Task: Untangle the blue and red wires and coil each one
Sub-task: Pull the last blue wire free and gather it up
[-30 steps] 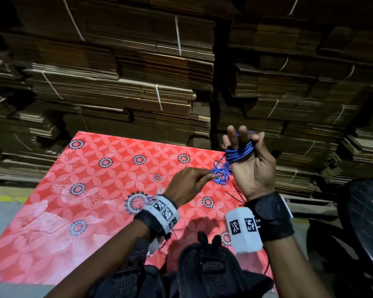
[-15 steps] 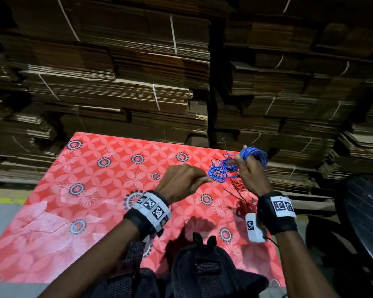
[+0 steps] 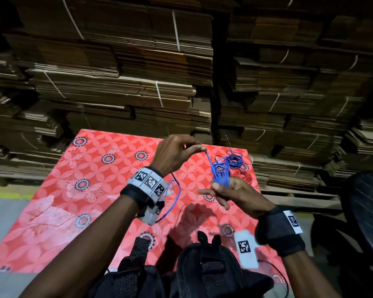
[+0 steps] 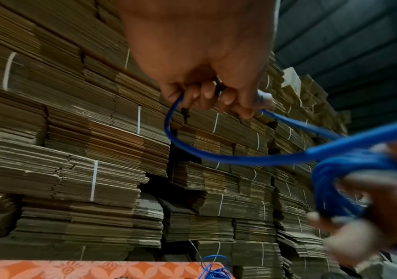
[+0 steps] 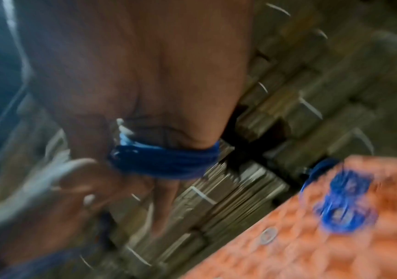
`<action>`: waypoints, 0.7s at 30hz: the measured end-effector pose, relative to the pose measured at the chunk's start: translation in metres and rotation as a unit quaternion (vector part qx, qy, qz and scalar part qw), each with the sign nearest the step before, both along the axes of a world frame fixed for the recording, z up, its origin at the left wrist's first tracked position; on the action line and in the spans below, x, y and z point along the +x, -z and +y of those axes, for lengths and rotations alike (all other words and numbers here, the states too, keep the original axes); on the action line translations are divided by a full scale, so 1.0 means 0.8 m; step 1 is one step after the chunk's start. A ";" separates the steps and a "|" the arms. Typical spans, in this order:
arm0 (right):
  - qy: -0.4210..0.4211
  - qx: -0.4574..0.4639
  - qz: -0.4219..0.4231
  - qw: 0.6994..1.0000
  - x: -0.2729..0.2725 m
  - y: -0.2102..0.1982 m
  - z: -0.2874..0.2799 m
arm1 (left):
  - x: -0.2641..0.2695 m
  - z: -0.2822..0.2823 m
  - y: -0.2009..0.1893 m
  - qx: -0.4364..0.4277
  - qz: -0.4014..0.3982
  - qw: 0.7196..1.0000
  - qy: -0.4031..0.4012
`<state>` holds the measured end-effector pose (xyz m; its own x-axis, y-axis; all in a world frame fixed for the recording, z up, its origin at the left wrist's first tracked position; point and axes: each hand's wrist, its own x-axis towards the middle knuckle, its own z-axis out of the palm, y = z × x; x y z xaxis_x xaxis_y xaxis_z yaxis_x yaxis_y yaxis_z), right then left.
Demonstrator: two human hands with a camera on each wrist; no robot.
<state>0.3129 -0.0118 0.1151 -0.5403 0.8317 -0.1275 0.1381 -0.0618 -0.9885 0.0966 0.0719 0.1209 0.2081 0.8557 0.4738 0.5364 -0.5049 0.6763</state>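
My left hand (image 3: 199, 149) is raised over the red flowered table (image 3: 95, 190) and pinches the blue wire (image 3: 209, 162). A slack loop (image 3: 177, 194) of it hangs below that wrist. The wire runs down to a blue coil (image 3: 221, 180) that my right hand (image 3: 215, 188) holds, wound round its fingers (image 5: 163, 162). In the left wrist view my left hand's fingers (image 4: 207, 94) curl round the wire. Loose blue wire lies in a tangle (image 3: 230, 162) at the table's far right. Beside it shows a bit of the red wire (image 3: 243, 175).
Tall stacks of flattened cardboard (image 3: 138, 82) rise right behind the table and to its right. A black chair (image 3: 366, 211) stands at the right. A black harness (image 3: 202, 272) on my chest covers the table's near edge.
My left hand has risen and drawn out a length of blue wire. My right hand has come down and nearer with the coil, turning over.
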 end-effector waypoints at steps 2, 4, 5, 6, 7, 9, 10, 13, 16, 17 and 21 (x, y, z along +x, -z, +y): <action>0.020 -0.024 0.124 0.992 -0.001 -0.007 -0.005 | 0.003 0.000 0.008 -0.031 -0.054 0.998 0.006; 0.039 -0.028 0.214 0.976 0.000 -0.014 -0.006 | 0.010 -0.005 0.014 -0.045 -0.089 0.995 0.024; 0.051 -0.033 0.251 0.966 0.000 -0.017 -0.006 | 0.015 -0.009 0.018 -0.045 -0.093 0.994 0.035; 0.054 -0.036 0.287 0.956 0.000 -0.021 -0.005 | 0.020 -0.015 0.020 -0.045 -0.095 0.993 0.048; 0.051 -0.041 0.326 0.943 0.000 -0.022 -0.004 | 0.026 -0.020 0.024 -0.050 -0.102 0.992 0.061; 0.030 -0.063 0.414 0.908 -0.001 -0.023 0.001 | 0.036 -0.030 0.033 -0.063 -0.119 0.987 0.093; 0.024 -0.078 0.457 0.886 -0.003 -0.024 0.004 | 0.041 -0.036 0.037 -0.074 -0.129 0.983 0.111; 0.060 -0.091 0.520 0.847 -0.013 -0.031 0.013 | 0.056 -0.055 0.048 -0.141 -0.175 0.962 0.157; 0.153 -0.040 0.518 0.841 -0.019 -0.040 0.017 | 0.064 -0.073 0.058 -0.197 -0.162 0.945 0.204; 0.183 -0.028 0.516 0.836 -0.019 -0.041 0.020 | 0.063 -0.076 0.062 -0.202 -0.131 0.947 0.214; 0.266 0.030 0.455 0.849 -0.019 -0.043 0.035 | 0.054 -0.079 0.063 -0.181 0.051 0.956 0.223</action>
